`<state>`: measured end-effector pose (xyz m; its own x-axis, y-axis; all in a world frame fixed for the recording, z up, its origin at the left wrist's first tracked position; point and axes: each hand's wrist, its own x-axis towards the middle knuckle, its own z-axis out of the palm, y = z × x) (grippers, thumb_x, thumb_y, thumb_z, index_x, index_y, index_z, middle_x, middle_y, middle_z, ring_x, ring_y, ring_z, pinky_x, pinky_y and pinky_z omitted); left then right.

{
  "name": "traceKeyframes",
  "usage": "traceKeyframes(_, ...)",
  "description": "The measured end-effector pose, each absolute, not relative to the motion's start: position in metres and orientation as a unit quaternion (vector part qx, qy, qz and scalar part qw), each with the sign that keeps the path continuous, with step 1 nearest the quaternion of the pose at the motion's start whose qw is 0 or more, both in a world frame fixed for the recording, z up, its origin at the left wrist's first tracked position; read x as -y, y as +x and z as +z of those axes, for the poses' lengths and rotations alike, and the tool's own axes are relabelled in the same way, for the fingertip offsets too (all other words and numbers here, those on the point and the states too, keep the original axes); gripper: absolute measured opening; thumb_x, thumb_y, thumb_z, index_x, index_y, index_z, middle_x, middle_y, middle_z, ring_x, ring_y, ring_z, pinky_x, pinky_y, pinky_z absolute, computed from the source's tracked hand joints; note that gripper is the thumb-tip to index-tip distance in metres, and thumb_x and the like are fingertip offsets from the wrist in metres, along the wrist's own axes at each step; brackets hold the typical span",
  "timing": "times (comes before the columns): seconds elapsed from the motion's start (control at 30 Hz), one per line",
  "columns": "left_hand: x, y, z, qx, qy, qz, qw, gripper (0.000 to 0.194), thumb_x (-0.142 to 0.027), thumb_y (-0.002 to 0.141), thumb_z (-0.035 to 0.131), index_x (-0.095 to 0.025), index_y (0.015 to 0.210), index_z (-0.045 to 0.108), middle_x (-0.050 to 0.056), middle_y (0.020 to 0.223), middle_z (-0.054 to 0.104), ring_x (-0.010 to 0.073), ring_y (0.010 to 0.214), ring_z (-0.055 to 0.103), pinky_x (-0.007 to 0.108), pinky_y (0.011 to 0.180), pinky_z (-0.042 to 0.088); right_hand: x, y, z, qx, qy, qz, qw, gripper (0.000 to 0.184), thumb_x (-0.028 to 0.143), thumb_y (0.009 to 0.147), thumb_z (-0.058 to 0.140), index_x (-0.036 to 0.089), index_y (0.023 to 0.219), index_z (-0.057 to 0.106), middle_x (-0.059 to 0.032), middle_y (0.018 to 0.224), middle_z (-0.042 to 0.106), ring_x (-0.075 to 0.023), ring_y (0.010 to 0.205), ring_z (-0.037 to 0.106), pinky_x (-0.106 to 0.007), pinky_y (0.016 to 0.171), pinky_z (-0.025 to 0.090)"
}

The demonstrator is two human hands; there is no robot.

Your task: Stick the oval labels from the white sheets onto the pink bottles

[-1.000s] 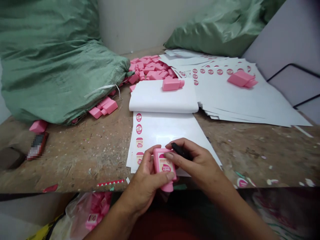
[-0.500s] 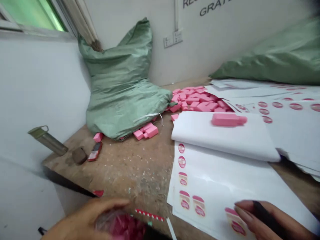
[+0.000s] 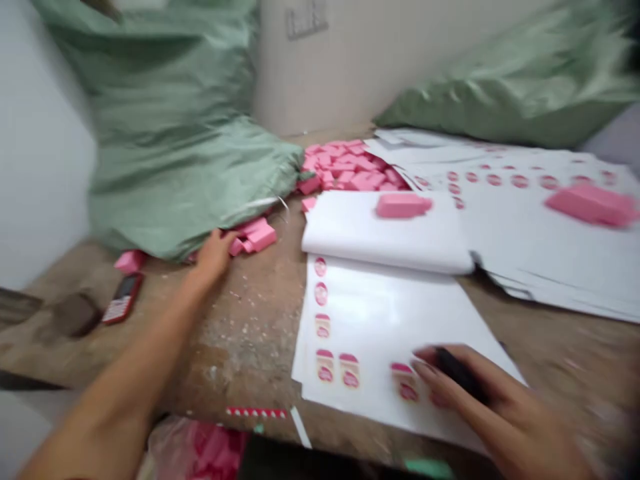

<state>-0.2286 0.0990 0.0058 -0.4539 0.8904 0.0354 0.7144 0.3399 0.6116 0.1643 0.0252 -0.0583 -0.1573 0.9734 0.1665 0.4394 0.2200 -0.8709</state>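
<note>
My left hand [image 3: 216, 259] reaches across the table to the lower edge of the green sack, beside several small pink bottles [image 3: 260, 235]. Its fingers are blurred and partly hidden, so their grip is unclear. My right hand [image 3: 487, 403] is curled round a dark, elongated object [image 3: 461, 375] whose kind I cannot make out. Its thumb and forefinger tips come together beside a pink and cream sticker [image 3: 405, 383] on the white sticker sheet [image 3: 380, 320]. Another pink bottle [image 3: 403, 206] lies on the sheet's folded-back upper part.
The green sack [image 3: 175, 153] leans at the back left, with a heap of pink bottles [image 3: 345, 167] beside it. More sticker sheets [image 3: 550, 247] bear a blurred pink bottle [image 3: 593, 205] at right. A red phone [image 3: 123, 299] lies left. Below the table edge is a bag of pink pieces [image 3: 215, 450].
My left hand has moved from the bag below the table edge forward to the bottles by the sack. My right hand stays by the sticker. The view has shifted, bringing a pink bottle into sight at right.
</note>
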Motion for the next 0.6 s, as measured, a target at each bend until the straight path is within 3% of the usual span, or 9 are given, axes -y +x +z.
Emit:
traceKeyframes(0.1, -0.081, -0.226, 0.008, -0.791, 0.490, 0.329, 0.164, 0.039, -0.013, 0.073, 0.073, -0.018, 0.111, 0.063, 0.007, 0.140, 0.049, 0.0382, 0.140, 0.026, 0.052, 0.116, 0.017, -0.026, 0.156, -0.036, 0.702, -0.538, 0.362, 0.295, 0.028, 0.049, 0.086, 0.061, 0.024, 0.097, 0.066, -0.0035, 0.086, 0.074, -0.0235, 0.074, 0.070, -0.031, 0.059, 0.054)
traceKeyframes(0.2, -0.052, -0.202, 0.006, -0.737, 0.405, 0.482, 0.248, 0.034, -0.022, 0.074, 0.076, -0.022, 0.105, 0.062, 0.000, 0.118, 0.061, 0.0268, 0.124, 0.046, 0.038, 0.105, 0.037, -0.025, 0.144, -0.032, 0.739, -0.529, 0.346, 0.233, 0.028, 0.044, 0.094, 0.044, 0.024, 0.097, 0.065, -0.0037, 0.086, 0.074, -0.0230, 0.074, 0.068, -0.033, 0.062, 0.051)
traceKeyframes(0.27, -0.032, -0.174, 0.003, -0.678, 0.339, 0.553, 0.345, 0.026, -0.032, 0.079, 0.072, -0.021, 0.100, 0.063, 0.001, 0.104, 0.066, 0.0221, 0.101, 0.059, 0.035, 0.089, 0.049, -0.023, 0.138, -0.036, 0.773, -0.510, 0.311, 0.212, 0.028, 0.038, 0.095, 0.041, 0.025, 0.096, 0.066, -0.0034, 0.089, 0.074, -0.0236, 0.074, 0.066, -0.036, 0.064, 0.049)
traceKeyframes(0.33, -0.018, -0.140, -0.001, -0.602, 0.267, 0.584, 0.475, 0.028, -0.040, 0.083, 0.067, -0.020, 0.102, 0.064, 0.005, 0.103, 0.068, 0.0210, 0.090, 0.063, 0.036, 0.078, 0.055, -0.021, 0.135, -0.040, 0.801, -0.495, 0.271, 0.199, 0.025, 0.034, 0.094, 0.042, 0.026, 0.095, 0.066, -0.0026, 0.089, 0.074, -0.0232, 0.070, 0.064, -0.035, 0.062, 0.045)
traceKeyframes(0.47, -0.006, -0.084, -0.008, -0.455, 0.101, 0.580, 0.668, 0.032, -0.039, 0.087, 0.064, -0.017, 0.109, 0.065, 0.011, 0.105, 0.070, 0.0220, 0.090, 0.067, 0.034, 0.073, 0.058, -0.021, 0.130, -0.042, 0.834, -0.472, 0.220, 0.183, 0.020, 0.028, 0.093, 0.044, 0.025, 0.088, 0.063, -0.0009, 0.075, 0.072, -0.0187, 0.056, 0.057, -0.029, 0.055, 0.035)
traceKeyframes(0.6, -0.003, -0.058, -0.015, -0.450, 0.060, 0.561, 0.692, 0.032, -0.027, 0.084, 0.068, -0.017, 0.114, 0.062, 0.012, 0.111, 0.069, 0.0207, 0.090, 0.068, 0.030, 0.070, 0.058, -0.021, 0.125, -0.040, 0.841, -0.470, 0.178, 0.198, 0.021, 0.026, 0.094, 0.042, 0.024, 0.084, 0.061, 0.0003, 0.066, 0.067, -0.0170, 0.052, 0.053, -0.028, 0.054, 0.030)
